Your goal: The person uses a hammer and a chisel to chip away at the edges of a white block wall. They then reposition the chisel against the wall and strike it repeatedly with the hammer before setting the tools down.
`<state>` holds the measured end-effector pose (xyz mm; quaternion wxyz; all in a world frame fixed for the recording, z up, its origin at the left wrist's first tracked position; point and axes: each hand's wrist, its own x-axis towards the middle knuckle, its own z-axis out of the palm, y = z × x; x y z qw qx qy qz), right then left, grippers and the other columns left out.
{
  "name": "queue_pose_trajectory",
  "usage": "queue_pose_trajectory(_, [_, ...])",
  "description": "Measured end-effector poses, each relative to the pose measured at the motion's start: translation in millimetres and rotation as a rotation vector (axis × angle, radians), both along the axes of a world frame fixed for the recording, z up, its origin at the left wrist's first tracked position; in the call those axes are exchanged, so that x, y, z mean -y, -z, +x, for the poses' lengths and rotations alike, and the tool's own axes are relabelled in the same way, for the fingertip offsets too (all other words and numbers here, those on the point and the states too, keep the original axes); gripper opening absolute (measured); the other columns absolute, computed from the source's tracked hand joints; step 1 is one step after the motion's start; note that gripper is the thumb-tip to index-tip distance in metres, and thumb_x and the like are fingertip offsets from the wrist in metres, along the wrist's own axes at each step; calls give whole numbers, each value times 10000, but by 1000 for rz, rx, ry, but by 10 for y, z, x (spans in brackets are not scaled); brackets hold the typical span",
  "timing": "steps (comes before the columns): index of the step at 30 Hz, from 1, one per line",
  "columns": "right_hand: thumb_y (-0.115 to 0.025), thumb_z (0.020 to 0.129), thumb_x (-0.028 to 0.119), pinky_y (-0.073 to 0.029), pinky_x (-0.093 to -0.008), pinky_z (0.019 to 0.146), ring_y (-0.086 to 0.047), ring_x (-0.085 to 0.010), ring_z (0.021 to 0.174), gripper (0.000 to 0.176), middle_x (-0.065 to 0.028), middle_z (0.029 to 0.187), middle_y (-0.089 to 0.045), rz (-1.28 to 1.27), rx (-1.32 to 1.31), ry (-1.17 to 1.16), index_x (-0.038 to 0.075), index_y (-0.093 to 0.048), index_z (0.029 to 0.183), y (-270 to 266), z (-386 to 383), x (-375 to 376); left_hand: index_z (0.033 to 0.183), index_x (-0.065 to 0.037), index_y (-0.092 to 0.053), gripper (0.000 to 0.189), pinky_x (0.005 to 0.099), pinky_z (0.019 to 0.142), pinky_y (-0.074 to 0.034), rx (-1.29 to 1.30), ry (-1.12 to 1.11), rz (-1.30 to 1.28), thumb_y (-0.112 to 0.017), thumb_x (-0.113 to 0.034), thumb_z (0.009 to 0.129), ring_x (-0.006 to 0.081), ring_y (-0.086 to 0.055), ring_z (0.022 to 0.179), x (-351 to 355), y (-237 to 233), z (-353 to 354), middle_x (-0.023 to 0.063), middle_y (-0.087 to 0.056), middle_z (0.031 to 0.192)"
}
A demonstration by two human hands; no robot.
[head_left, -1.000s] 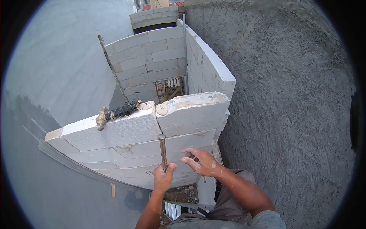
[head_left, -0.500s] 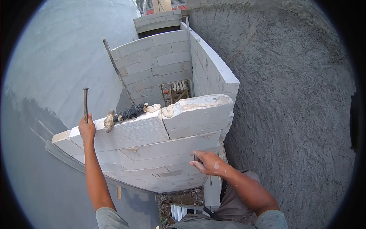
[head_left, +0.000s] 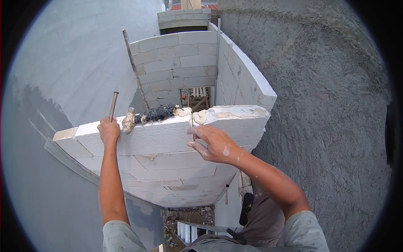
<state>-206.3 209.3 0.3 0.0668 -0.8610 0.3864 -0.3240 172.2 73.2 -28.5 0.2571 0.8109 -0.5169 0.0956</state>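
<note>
My left hand [head_left: 109,131] is closed around a long metal nail [head_left: 113,103] with a flat head, which points up above the wall's top edge. Next to that hand a hammer [head_left: 147,116] lies along the top of the white block wall [head_left: 155,136]. Its head is crusted with dried mortar and its handle is wrapped in black material. My right hand [head_left: 215,145] is in front of the wall near an upright joint between two blocks. Its thumb and fingers are apart, and I see nothing between them. Foam-like lumps [head_left: 202,117] sit on top at that joint.
More block walls [head_left: 176,61] enclose a shaft-like space behind, where a wooden pallet [head_left: 199,91] shows below. A rough grey rendered wall [head_left: 323,126] rises at right, a smooth grey surface [head_left: 84,189] at left. Far below are rubble [head_left: 197,214] and a ladder-like metal piece [head_left: 187,232].
My right hand has risen towards the top blocks, and its fingers have spread. My left hand has shifted right along the wall with the nail, which now tilts more. The view has shifted slightly.
</note>
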Motion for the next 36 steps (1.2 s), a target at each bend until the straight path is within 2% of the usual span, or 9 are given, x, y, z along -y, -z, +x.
queue_pose_trajectory(3, [-667,879,325,-443,-428,954,-521,-326,1170,467,-177,1182,-582,-137,-52,-38,33,-557,1226,-329,488,513,1237,-60,-578,374,497,941,-465,14,0,-1,-541,-306,956,407,-511,1149,29,35,24,196,-569,1192])
queue_pose_trajectory(5, [-692,846,399,-394,-461,1016,-470,-330,1226,606,-168,1236,-549,-240,-128,20,50,-510,1306,-138,774,912,1250,-60,-569,382,491,951,-459,-1,4,24,-537,-306,958,404,-506,1154,-8,10,-9,196,-561,1204])
queue_pose_trajectory(9, [-726,805,459,-380,-496,1022,-433,-349,1261,699,-147,1256,-542,-49,-423,78,70,-494,1338,-115,1076,1075,1262,-59,-557,388,484,968,-448,46,19,39,-526,-306,964,402,-495,1163,41,22,39,195,-547,1221])
queue_pose_trajectory(15, [-737,809,409,-478,-484,940,-548,-336,1180,616,-166,1194,-598,62,-534,70,55,-534,1271,-218,1242,1310,1236,-47,-556,372,478,975,-443,33,32,57,-513,-305,971,403,-489,1166,17,1,19,194,-540,1225])
queue_pose_trajectory(24, [-718,773,236,-529,-480,802,-665,-367,924,381,-216,914,-674,46,-544,62,10,-610,1060,-348,1381,1130,1201,-47,-555,346,481,976,-448,39,45,35,-514,-301,970,401,-488,1161,29,30,27,191,-524,1241])
queue_pose_trajectory(27, [-653,757,157,-533,-435,760,-674,-353,888,246,-214,917,-685,-28,-314,59,-15,-661,933,-279,1247,920,1209,-52,-555,347,473,975,-454,13,48,50,-512,-302,973,393,-485,1166,5,-3,24,185,-522,1244])
queue_pose_trajectory(30, [-692,776,219,-513,-406,724,-663,-300,792,288,-191,843,-669,248,65,35,-21,-654,932,-277,977,433,1214,-61,-556,344,469,971,-464,45,40,48,-510,-304,975,386,-479,1179,23,37,63,174,-520,1250])
queue_pose_trajectory(34, [-709,840,241,-466,-299,669,-574,-132,716,305,-65,768,-616,480,604,-138,-17,-594,957,-66,472,-336,1210,-69,-561,339,475,969,-467,-7,22,53,-509,-308,976,375,-474,1190,-11,-7,10,159,-520,1257])
queue_pose_trajectory(36, [-719,850,222,-467,-284,606,-592,-124,659,295,-43,727,-602,757,696,-267,2,-552,955,-79,121,-609,1207,-68,-564,339,478,968,-467,-18,18,39,-510,-310,976,372,-475,1192,-28,-16,-11,157,-521,1257])
